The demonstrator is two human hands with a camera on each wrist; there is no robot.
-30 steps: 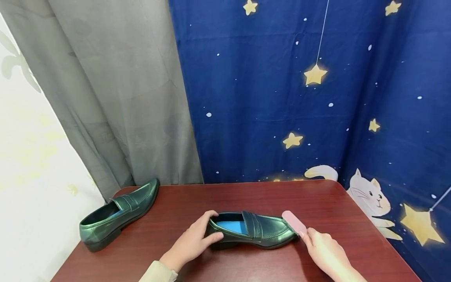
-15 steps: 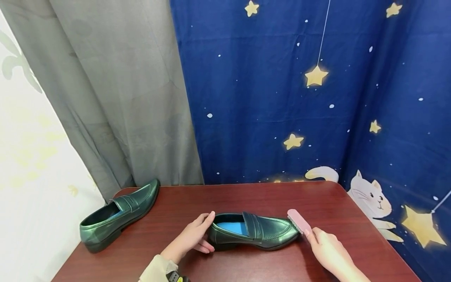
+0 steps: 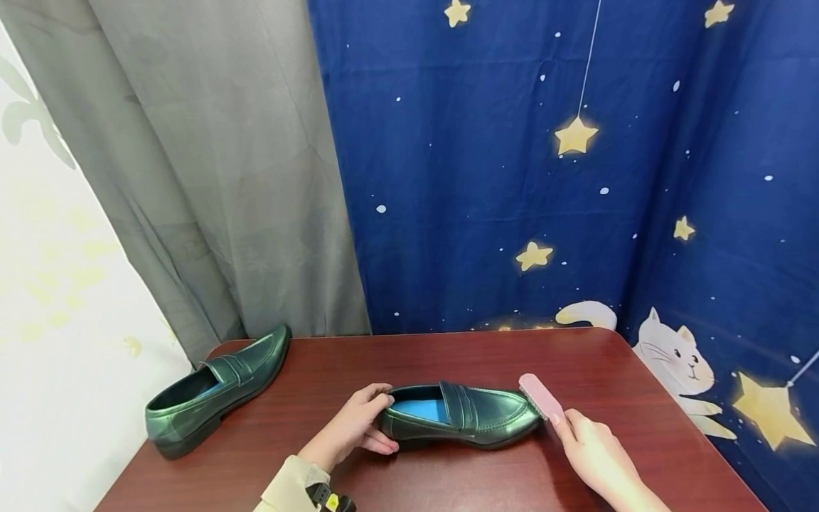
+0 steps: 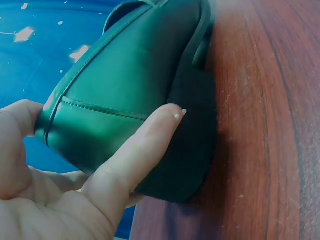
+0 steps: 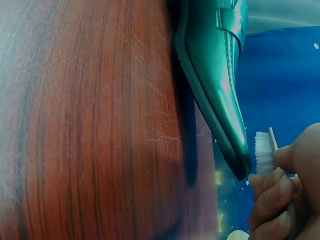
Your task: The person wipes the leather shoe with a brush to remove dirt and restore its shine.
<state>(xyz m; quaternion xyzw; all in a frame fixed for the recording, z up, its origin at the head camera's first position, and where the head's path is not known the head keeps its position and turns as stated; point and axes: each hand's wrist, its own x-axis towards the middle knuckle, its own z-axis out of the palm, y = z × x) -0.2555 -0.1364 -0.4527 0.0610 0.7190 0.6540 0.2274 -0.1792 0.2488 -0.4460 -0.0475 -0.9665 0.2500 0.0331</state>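
Observation:
A dark green loafer (image 3: 493,416) with a blue insole lies on the table, toe pointing right. My left hand (image 3: 358,423) grips its heel; in the left wrist view the fingers of that hand (image 4: 75,185) curl round the back of the green heel (image 4: 110,100). My right hand (image 3: 598,451) pinches a pink brush (image 3: 540,397) by one end, its head at the shoe's toe. From the right wrist, white bristles (image 5: 263,150) face the toe (image 5: 235,145), beside the curled fingers of my right hand (image 5: 287,190).
A second green loafer (image 3: 217,387) stands at the table's back left corner, toe pointing to the back. Behind the reddish-brown table (image 3: 448,355) hang a grey curtain (image 3: 224,156) and a blue one with stars (image 3: 473,163). A pale patterned surface (image 3: 57,284) is at the left.
My left hand has shifted its hold at the heel, and a watch now shows at the wrist. The brush has moved slightly right, then a little back and up at the toe.

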